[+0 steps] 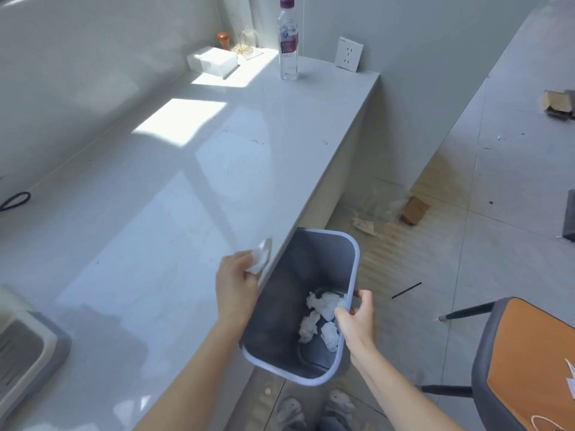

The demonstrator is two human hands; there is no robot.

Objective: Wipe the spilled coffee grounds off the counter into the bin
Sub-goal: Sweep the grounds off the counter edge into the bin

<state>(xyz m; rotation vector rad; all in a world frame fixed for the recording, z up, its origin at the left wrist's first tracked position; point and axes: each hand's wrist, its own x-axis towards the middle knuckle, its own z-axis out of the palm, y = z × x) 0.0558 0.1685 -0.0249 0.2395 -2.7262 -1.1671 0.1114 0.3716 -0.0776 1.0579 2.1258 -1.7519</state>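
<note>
At the near left a sink [21,346] is set into the counter [186,197], and a black cable loop [15,200] lies farther back along the left side. The counter's pale top runs away to the far wall, where a white box [213,62] and a bottle [287,38] stand. I can make out no clear heap of grounds. There are only a few faint brown marks [255,141] on the far part of the top, well beyond the hands, and whether they are coffee I cannot tell.

The left hand [236,287] is over the counter's right edge, its fingers curled round a crumpled tissue [259,255] that sits right at the lip. Just right of it, and below the edge, is the bin [354,275]. Its far left corner is tucked under the counter's overhang and its mouth is tipped up. Its long axis runs near to far, roughly along the counter's edge. Several wadded tissues [323,318] lie in its bottom. The right hand [357,318] pinches the bin's right rim, with the fingers inside and the thumb outside. It seems to hold the bin up off the floor against the counter.

The hands are apart, each clamped on its own thing, with the bin's mouth between them. The left hand is the nearer to the counter. Anything under the tissue needs only a short sweep to the right, over the lip, to drop into the bin. The faint marks would call for a reach away first.

At the right a chair [529,353] stands on the littered floor.
</note>
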